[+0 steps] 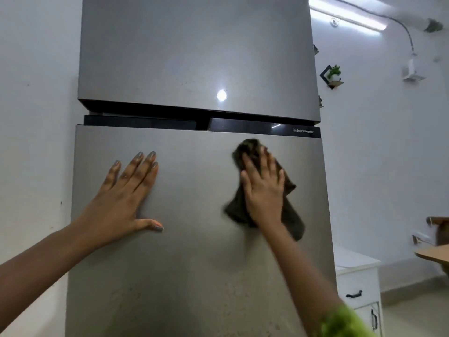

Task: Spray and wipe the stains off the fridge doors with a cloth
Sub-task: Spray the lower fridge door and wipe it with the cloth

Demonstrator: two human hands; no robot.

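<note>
The lower fridge door (194, 263) lay under both our hands, w/ the upper door (182, 49) above them, past a black strip (243, 126). Our L hand (126, 198) lay flat on the lower door, fingers straight & spread, holding nothing, prob. bracing. Our R hand (263, 190), well apart to its right, pressed the dark cloth (290, 215) against the same door, fingers straight over it. The cloth's long axis ran approx. up-down, its tail hanging beside the R wrist. Dull smears showed lower on the door, below both hands, so we judged the R hand's wipe should head down. No spray bottle in view. Just above-right of the R fingertips, small white print on the strip read "ProSmartInverter" (303, 130).
</note>
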